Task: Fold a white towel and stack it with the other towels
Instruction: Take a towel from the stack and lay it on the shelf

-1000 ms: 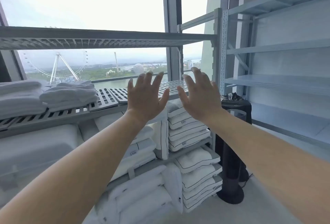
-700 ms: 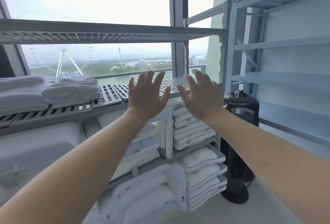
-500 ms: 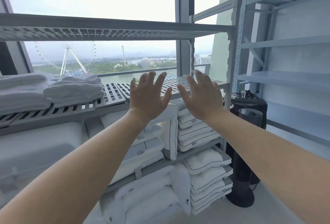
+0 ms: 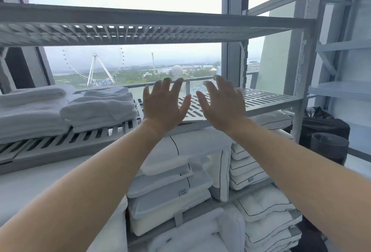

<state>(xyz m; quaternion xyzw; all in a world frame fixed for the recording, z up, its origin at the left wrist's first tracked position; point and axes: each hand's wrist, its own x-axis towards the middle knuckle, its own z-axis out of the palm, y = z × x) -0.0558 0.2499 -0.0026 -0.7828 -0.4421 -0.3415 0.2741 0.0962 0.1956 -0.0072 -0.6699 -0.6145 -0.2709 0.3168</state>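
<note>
Head view, shelving bay by the window, entries taken left to right.

1. Larger towel stack (image 4: 30,115): far left on the slatted middle shelf (image 4: 261,99). White, folded, lying flat.

2. Smaller towel stack (image 4: 98,109): just beside the first, on the same shelf. Its long axis runs along the shelf, left to right, and the rounded fold edges face out toward the room. No loose, unfolded towel is anywhere in sight.

3. Left hand (image 4: 162,107): raised before the bare part of the shelf, just right of the smaller stack. Grip spread, fingers straight, holding nothing.

4. Right hand (image 4: 222,105): near its partner but not touching it. Grip likewise spread and empty.

5. Pillows (image 4: 170,187): piled on the lower shelves beneath both hands.

6. Dark cylindrical unit (image 4: 329,147): on the floor at far right, well apart from the towels.

Change noted: over the last second both hands have kept the same raised, splayed pose. The view has swung left, bringing the towel stacks further in and pushing the shelf post to the right.

Reading: the person seems to be turning toward the stacks empty-handed. Either a folded towel already lies there or one is yet to be fetched, and the view does not settle which.
</note>
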